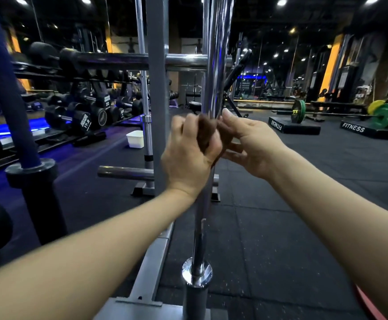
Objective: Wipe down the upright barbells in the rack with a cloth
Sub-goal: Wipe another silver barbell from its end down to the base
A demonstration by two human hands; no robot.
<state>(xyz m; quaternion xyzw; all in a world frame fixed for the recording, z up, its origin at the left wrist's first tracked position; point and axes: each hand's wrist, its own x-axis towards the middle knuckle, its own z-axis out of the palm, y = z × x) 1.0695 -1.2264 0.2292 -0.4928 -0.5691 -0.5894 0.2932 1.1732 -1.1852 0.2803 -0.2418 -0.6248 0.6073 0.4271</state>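
Both hands hold a brown cloth [208, 132] around the shiny barbell [215, 77]: left hand [188, 155] squeezes it, right hand [250, 144] pinches it. A white tub [135, 139] sits behind; I cannot see inside.

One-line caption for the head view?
Both hands wrap a brown cloth round an upright chrome barbell in a gym.

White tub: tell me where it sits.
In the head view, left of centre, the white tub sits on the floor between the dumbbell rack and the grey upright post.

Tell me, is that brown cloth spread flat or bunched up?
Bunched up: the brown cloth is wadded between both hands against the upright chrome barbell.
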